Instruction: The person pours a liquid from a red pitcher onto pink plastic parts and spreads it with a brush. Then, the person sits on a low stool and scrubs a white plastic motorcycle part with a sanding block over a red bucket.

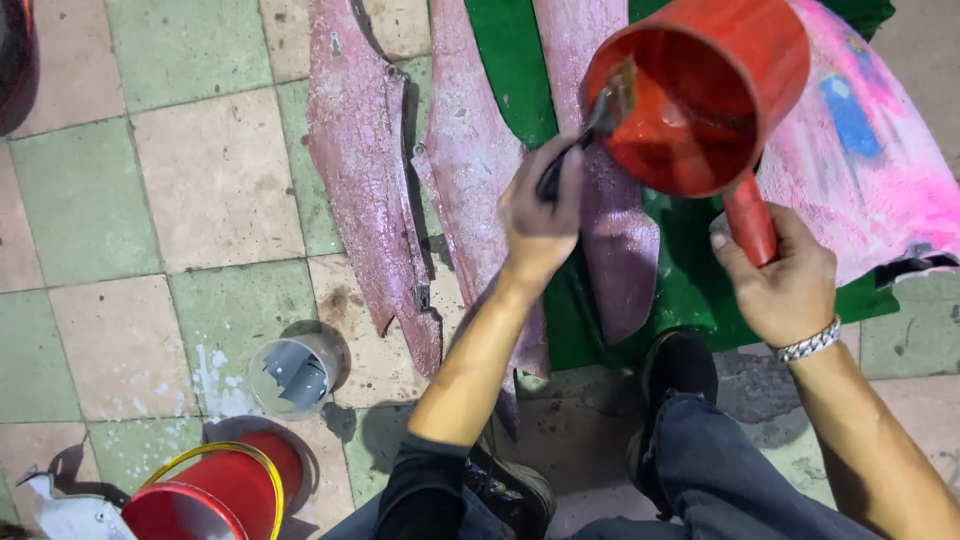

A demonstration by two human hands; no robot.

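While the left hand (540, 215) grips one brush (590, 130) with its bristles dipped into a red pot (720, 90), the right hand (780, 275) clasps the pot's handle, holding it at the far right. Below lie three worn purple panels (365, 190) on a green mat (520, 80) and tiled floor (200, 180). Near left stand two red tins (215, 495) and one clear cup (295, 375).

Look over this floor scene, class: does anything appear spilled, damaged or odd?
Yes. Pale paint splatters stain the floor tiles beside the small clear cup, and the purple panels look cracked and flaking.
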